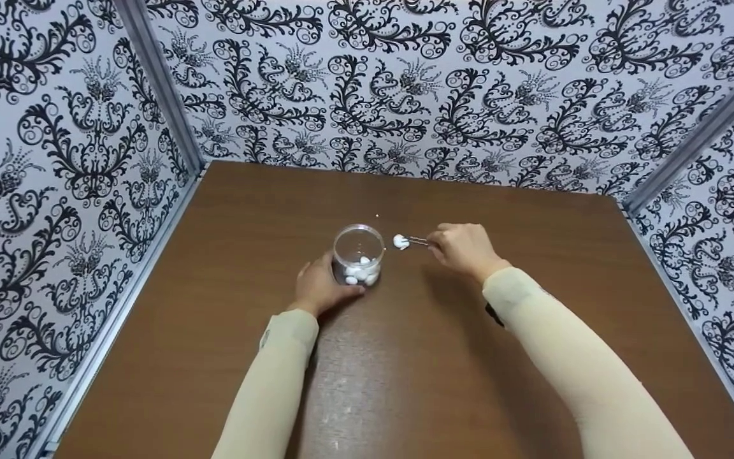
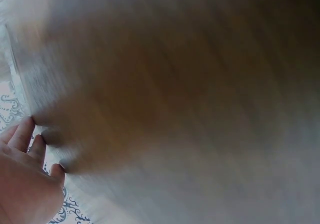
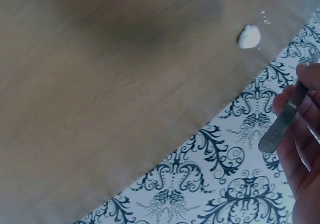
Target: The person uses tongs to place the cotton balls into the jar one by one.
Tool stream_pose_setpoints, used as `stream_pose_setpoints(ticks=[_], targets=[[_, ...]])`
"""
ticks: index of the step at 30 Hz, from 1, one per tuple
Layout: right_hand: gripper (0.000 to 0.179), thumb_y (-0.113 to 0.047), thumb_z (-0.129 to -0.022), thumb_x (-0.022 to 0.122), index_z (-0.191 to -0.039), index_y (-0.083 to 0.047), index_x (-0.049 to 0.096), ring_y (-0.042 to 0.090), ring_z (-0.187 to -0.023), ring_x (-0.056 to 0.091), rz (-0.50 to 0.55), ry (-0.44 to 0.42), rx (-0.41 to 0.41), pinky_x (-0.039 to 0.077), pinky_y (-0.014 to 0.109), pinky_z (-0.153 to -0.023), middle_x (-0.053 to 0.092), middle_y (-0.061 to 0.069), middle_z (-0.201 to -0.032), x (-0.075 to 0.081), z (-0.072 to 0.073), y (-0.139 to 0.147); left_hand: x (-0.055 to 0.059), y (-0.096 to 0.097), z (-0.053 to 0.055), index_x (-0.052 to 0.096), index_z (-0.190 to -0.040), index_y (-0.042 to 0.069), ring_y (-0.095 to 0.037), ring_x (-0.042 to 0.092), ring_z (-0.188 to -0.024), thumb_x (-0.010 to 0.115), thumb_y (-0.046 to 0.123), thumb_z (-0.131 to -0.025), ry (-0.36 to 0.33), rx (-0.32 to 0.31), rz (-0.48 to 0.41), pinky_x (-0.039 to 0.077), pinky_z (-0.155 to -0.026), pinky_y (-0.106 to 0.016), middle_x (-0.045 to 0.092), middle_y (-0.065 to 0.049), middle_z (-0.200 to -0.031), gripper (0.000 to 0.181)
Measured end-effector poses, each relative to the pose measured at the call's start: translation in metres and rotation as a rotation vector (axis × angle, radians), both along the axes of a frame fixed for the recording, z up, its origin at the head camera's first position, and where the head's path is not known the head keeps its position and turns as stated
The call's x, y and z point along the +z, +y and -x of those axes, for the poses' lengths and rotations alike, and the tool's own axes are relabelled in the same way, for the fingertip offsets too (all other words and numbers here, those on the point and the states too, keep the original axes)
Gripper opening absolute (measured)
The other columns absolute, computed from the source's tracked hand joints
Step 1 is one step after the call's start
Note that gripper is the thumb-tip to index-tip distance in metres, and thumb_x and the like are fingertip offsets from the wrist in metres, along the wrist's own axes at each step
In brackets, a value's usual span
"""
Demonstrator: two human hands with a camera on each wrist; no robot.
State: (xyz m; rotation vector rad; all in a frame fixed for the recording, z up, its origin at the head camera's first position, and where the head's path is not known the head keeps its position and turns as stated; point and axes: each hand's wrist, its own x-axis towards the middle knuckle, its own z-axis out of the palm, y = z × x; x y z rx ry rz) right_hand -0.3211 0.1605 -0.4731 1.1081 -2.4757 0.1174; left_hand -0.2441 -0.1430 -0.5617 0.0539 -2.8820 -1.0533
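My left hand (image 1: 323, 285) curls round the side of a clear jar (image 1: 359, 239), which stands upright with several white cotton balls (image 1: 362, 273) in its bottom. Between the fingers and thumb of my right hand (image 1: 467, 247), thin metal tweezers (image 1: 419, 240) point left toward the jar. A white cotton ball (image 1: 400, 241) is at their tips, just right of the jar. In the right wrist view the tweezers' rounded end (image 3: 275, 136) shows, and a white lump (image 3: 250, 37) appears against the table. The left wrist view is blurred, with only a few left-hand fingers (image 2: 25, 139) distinct.
Tiny white specks (image 1: 377, 215) lie by the jar on the brown wooden table (image 1: 265, 210). Patterned white-and-black panels (image 1: 399, 83) wall off the back and sides, with grey metal posts (image 1: 160, 83) at the corners.
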Motion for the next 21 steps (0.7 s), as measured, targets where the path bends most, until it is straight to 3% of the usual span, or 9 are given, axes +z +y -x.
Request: stream_pose_setpoints(ticks=[10,21], targets=[[0.007,-0.015,-0.089,0.075,-0.091,-0.013,0.081,0.031,-0.067,0.07,-0.041,-0.084,-0.07,0.055,0.052,-0.054,0.073,0.004,-0.082,-0.013,0.009,0.005,0.006,0.003,-0.001,0.048,-0.154,0.007,-0.036,0.056,-0.138,0.093,0.053,-0.07,-0.032,-0.003,0.0,0.025,-0.129,-0.049,0.064,-0.014,-0.145,0.106],[0.006,-0.016,-0.085,0.076,-0.084,-0.01,0.078,0.034,-0.065,0.069,-0.058,-0.067,-0.107,0.054,0.054,-0.054,0.07,0.008,-0.078,-0.022,0.016,0.004,0.006,0.002,-0.003,0.047,-0.154,0.005,-0.038,0.058,-0.136,0.093,0.054,-0.069,-0.029,0.001,0.027,0.026,-0.129,-0.05,0.065,-0.017,-0.143,0.108]])
